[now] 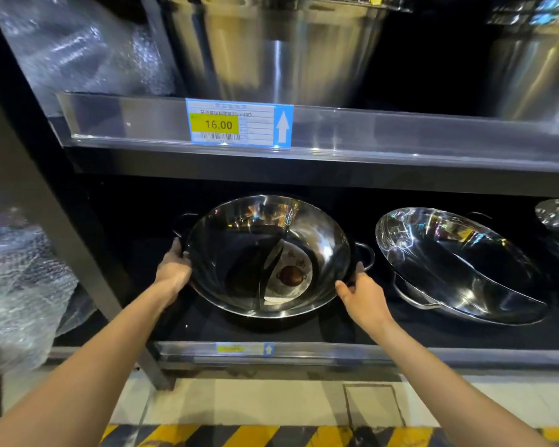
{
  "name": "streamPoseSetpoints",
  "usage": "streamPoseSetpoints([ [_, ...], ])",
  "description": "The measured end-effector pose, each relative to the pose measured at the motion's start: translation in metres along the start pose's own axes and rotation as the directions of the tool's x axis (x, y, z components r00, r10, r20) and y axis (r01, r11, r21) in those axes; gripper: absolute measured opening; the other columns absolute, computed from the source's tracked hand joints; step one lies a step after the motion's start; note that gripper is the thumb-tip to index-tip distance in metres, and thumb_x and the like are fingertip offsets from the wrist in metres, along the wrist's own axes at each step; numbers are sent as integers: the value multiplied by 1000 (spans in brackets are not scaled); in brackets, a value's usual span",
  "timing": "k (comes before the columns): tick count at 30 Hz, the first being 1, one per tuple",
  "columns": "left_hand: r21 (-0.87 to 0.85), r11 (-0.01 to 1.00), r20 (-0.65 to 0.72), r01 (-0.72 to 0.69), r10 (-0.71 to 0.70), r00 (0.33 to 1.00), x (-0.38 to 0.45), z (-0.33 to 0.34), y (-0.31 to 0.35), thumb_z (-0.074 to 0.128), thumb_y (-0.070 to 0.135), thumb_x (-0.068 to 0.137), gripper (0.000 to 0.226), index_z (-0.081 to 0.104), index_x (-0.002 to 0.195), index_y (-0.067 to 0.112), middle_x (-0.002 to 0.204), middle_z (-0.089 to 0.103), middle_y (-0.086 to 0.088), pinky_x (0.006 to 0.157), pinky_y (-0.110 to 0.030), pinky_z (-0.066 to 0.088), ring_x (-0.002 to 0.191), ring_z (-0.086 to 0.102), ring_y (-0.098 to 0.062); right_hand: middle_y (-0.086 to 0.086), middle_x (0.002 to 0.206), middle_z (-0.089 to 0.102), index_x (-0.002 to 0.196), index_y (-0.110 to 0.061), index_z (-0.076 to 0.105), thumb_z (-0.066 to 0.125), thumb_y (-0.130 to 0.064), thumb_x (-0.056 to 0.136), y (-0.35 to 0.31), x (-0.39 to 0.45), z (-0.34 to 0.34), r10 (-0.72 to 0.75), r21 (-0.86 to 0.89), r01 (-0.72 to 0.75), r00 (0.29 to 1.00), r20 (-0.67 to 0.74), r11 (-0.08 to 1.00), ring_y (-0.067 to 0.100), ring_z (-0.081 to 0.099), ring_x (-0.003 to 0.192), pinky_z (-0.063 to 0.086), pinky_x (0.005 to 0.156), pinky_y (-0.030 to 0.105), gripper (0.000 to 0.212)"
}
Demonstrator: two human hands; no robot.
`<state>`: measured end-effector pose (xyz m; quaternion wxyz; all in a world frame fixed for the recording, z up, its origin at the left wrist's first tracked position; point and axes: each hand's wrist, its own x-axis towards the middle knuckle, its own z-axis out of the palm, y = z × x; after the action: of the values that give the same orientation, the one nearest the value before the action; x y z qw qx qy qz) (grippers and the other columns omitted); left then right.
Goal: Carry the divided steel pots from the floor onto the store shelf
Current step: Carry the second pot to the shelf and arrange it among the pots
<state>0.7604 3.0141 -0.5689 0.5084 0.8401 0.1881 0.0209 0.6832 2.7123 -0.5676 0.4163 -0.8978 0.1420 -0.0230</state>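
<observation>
The divided pot stands tilted on the lower shelf, near its left end, leaning back so the inside faces the aisle, probably for display. The left hand clasps its left rim with curled fingers; the right hand pinches the right rim beside the handle. The pot is shiny steel with a curved middle wall and a paper label inside. A second pot leans just beside it.

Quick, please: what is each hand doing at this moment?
Left hand: closed on the rim of the divided pot.
Right hand: on the pot's other rim, fingers partly open; a firm grip cannot be told.
</observation>
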Motion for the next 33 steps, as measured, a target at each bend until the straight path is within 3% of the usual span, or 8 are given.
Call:
streamPoseSetpoints([
  [3, -87, 996, 10, 0, 1, 1000, -8, 1, -4, 39, 16, 92, 51, 27, 141, 28, 125, 60, -18, 100, -45, 46, 108, 59, -36, 20, 104, 69, 147, -4, 13, 50, -17, 94, 1, 12, -4, 11, -43, -10, 1000, 21, 999, 30, 64, 97, 52, 79, 36, 65],
  [5, -174, 985, 48, 13, -5, 999, -18, 2, -11, 38, 17, 93, 47, 31, 137, 31, 115, 64, -18, 92, -46, 52, 94, 65, -33, 22, 131, 56, 148, -6, 11, 49, -16, 95, 0, 22, -12, 41, -40, -40, 998, 39, 998, 32, 54, 119, 44, 97, 35, 66],
  [7, -233, 972, 96, 20, 3, 995, -24, 3, -17, 38, 17, 94, 46, 29, 139, 27, 111, 65, -18, 91, -51, 53, 89, 67, -32, 19, 143, 44, 148, -9, 14, 49, -18, 95, 1, 28, -17, 55, -27, -53, 997, 48, 998, 32, 43, 131, 35, 107, 34, 64],
  [10, -321, 946, 165, 51, 3, 986, -26, 1, -21, 36, 18, 96, 52, 16, 143, 30, 118, 62, -15, 99, -56, 46, 97, 65, -29, 18, 139, 50, 146, -10, 24, 50, -17, 95, 4, 26, -15, 30, -3, -30, 996, 79, 1000, 32, 49, 125, 41, 107, 41, 58],
  [14, -372, 926, 187, 62, 9, 982, -28, 3, -21, 34, 16, 97, 58, 5, 143, 34, 122, 59, -12, 103, -54, 42, 103, 61, -27, 18, 128, 58, 146, -10, 20, 47, -15, 95, 8, 24, -12, 34, 47, -41, 991, 126, 998, 30, 58, 111, 47, 101, 47, 58],
  [19, -333, 942, 200, 31, 39, 979, -30, 1, -24, 34, 14, 97, 56, 11, 144, 33, 131, 55, -17, 102, -56, 43, 112, 57, -33, 19, 139, 47, 147, -10, 19, 46, -12, 95, 6, 31, -14, 60, 81, -74, 985, 163, 994, 33, 47, 127, 40, 108, 47, 58],
  [26, -356, 934, 181, 32, 35, 983, -32, 0, -22, 33, 14, 97, 56, 9, 145, 30, 133, 53, -17, 105, -56, 40, 116, 55, -33, 20, 132, 52, 149, -14, 5, 44, -10, 96, 3, 31, -10, 80, 79, -93, 984, 157, 992, 32, 57, 112, 48, 100, 48, 67],
  [33, -329, 944, 131, 38, 5, 991, -30, -4, -18, 33, 17, 98, 53, 12, 145, 30, 127, 56, -19, 102, -53, 43, 105, 58, -29, 15, 145, 40, 148, -18, 0, 44, -12, 96, -1, 31, -6, 78, 131, -107, 976, 204, 986, 30, 49, 124, 41, 108, 46, 69],
])
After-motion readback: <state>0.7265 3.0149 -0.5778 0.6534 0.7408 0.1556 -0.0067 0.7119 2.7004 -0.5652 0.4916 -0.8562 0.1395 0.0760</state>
